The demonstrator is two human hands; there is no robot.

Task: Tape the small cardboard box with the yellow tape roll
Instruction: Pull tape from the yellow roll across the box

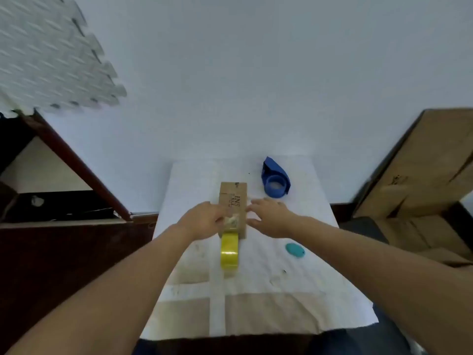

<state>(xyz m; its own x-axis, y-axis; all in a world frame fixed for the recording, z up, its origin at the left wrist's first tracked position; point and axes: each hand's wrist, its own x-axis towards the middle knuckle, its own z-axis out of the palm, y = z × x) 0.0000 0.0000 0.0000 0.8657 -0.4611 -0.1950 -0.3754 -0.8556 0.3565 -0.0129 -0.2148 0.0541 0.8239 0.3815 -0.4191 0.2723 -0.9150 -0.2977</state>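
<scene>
Head view: my left hand (204, 219) pinches the tape end on the small cardboard box (233, 201) mid-table, and my right hand (270, 217) lies open against its side. The yellow tape roll (229, 250) stands free just below; it could roll and skew the strip.

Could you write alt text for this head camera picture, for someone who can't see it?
Two bare hands, left hand and right hand, press on a small cardboard box on a white-covered table, a yellow tape roll lying just in front. A blue tape dispenser sits behind.
</scene>
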